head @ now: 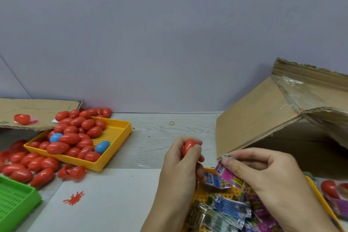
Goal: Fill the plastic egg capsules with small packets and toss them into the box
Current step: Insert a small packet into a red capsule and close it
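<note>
Roughly midway: one capsule in hand, not yet filled (many eggs waiting, many packets left).
Packets tray (318, 197): lower right, yellow perforated plastic, heaped with glossy crinkled foil packets (228, 208).
Right hand (267, 171): fingers curled, pinching a pink packet (227, 174) above that tray.
Left hand (181, 162): lower centre, gripping a smooth red egg capsule (188, 147), tip up.
Egg tray (120, 132): left of centre, yellow, piled with red eggs, two blue.
Box (259, 113): right, corrugated cardboard, taped flap, opening facing the hands.
</note>
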### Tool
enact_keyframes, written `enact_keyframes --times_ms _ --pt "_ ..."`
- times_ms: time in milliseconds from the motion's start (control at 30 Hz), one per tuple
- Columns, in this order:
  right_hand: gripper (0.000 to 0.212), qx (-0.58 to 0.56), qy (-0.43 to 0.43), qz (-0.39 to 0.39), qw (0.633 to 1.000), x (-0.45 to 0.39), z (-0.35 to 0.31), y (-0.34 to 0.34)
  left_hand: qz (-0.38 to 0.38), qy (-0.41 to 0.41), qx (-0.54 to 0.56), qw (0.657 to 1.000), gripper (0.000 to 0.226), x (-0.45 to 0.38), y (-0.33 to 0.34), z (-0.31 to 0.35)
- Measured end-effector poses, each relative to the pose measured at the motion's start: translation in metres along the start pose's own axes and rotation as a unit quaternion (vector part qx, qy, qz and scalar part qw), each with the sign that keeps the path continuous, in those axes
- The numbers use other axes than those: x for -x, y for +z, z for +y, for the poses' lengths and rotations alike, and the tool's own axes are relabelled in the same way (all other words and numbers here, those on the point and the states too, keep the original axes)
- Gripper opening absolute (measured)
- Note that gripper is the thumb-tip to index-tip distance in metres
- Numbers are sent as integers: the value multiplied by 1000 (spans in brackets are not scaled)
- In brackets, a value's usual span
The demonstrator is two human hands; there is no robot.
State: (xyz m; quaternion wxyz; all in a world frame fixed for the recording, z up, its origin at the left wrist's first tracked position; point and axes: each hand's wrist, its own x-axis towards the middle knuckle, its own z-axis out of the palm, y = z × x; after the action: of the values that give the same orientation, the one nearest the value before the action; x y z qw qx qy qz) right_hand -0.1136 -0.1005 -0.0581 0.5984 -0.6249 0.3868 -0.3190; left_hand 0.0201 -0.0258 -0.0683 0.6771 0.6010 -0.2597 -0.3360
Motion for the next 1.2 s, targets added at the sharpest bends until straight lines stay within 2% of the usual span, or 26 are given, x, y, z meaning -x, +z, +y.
enact_keyframes --times_ms 67,200,367,467,633,700,767,900,1067,1200 --pt "29 -6 -3 -3 1000 0 0 0 -28 3 -36 999 12 4 0 2" --pt "41 -6 -11 5 1000 -2 3 0 -90 17 -83 992 21 11 1 8" --pt "33 -52 8 24 998 -6 9 -4 -67 26 -159 985 13 10 0 7" --pt "32 -70 -3 47 996 -9 12 -5 -81 32 -199 976 13 11 -2 6" --pt "41 -93 8 53 994 -11 15 -6 -122 37 -223 967 38 14 -3 8" --pt "33 -106 15 44 993 -12 16 -6 -124 23 -208 970 51 15 -1 10" --pt "28 -117 33 33 992 -13 16 -7 -122 10 -177 976 54 14 2 12" --pt "42 -94 25 45 994 -15 20 -7 -102 -5 -109 989 47 12 2 16" --pt "46 -95 -1 35 995 -15 19 -4 -59 43 -156 985 24 11 -2 10" --pt "47 -79 -7 4 997 -14 20 -3 -54 50 -145 987 11 14 2 10"
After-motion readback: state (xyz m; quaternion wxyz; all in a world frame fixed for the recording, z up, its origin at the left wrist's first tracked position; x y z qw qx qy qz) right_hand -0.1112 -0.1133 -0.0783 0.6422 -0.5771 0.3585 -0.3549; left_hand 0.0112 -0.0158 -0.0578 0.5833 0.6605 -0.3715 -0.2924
